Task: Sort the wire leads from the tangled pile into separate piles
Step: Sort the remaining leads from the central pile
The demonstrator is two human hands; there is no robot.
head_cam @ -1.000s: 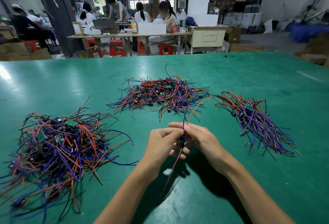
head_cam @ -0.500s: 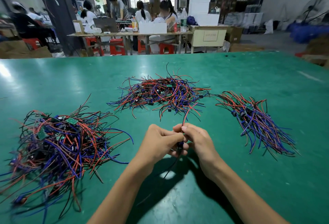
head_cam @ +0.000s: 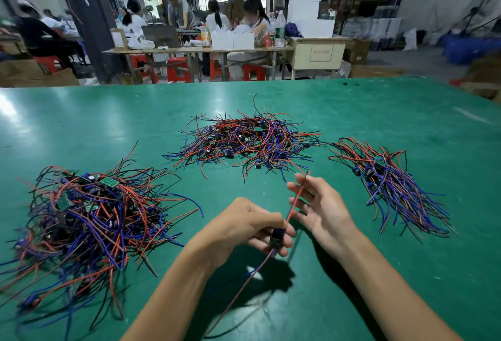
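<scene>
Tangled pile (head_cam: 86,221) sat at far left of the green table (head_cam: 379,112): red, blue and black leads knotted together, several small green boards on top, loose ends fanning toward the near edge. Second pile (head_cam: 249,140) lay further back, centre, flatter, same colour mix with small dark components among the wires. Gap of bare table between the two.

Left hand (head_cam: 244,226) was in front of the centre pile, above the table, fingers (head_cam: 282,235) curled round one wire lead (head_cam: 295,199) at its small dark component. Red wire ran up and right from the grip; a thinner reddish tail hung down toward the near edge, blurred. Shadow of the hands fell on the table below.

Right hand (head_cam: 322,210) was just right of the left, not touching it, palm turned left, fingers straight and spread, gripping nothing. Red wire crossed in front of the fingers, its tip near the fingertips; contact couldn't be told.

Third pile (head_cam: 393,183) lay at right, well apart from the hands: leads roughly parallel, components bunched at the far end, mostly blue and purple tails running toward the near right. A stray wire or two bridged it to the centre pile.

Behind the table: people seated at benches, red stools (head_cam: 176,69), white boxes (head_cam: 233,41), bottles.
</scene>
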